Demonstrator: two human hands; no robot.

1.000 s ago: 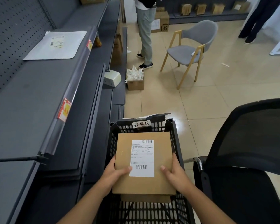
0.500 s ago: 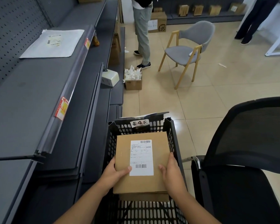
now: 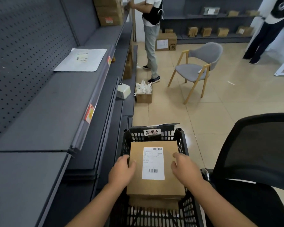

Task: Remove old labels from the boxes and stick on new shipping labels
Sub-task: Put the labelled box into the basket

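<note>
A brown cardboard box (image 3: 156, 185) lies flat on another box inside a black plastic basket (image 3: 181, 141). A white shipping label (image 3: 152, 163) with barcodes is stuck on its top. My left hand (image 3: 121, 172) holds the box's left edge, thumb on top and fingers down the side by the basket wall. My right hand (image 3: 184, 169) rests over the box's right edge with loosely bent fingers and grips nothing.
Grey shelving (image 3: 44, 112) runs along the left, with a white mailer (image 3: 81, 60) on it. A black mesh office chair (image 3: 259, 161) stands close on the right. Ahead are a small carton of paper scraps (image 3: 143, 94), a grey chair (image 3: 198, 69) and two standing people (image 3: 152, 38).
The box has settled flat on the stack in the basket. Both hands slid forward along its sides, and my right hand loosened its grip. The camera tilted up.
</note>
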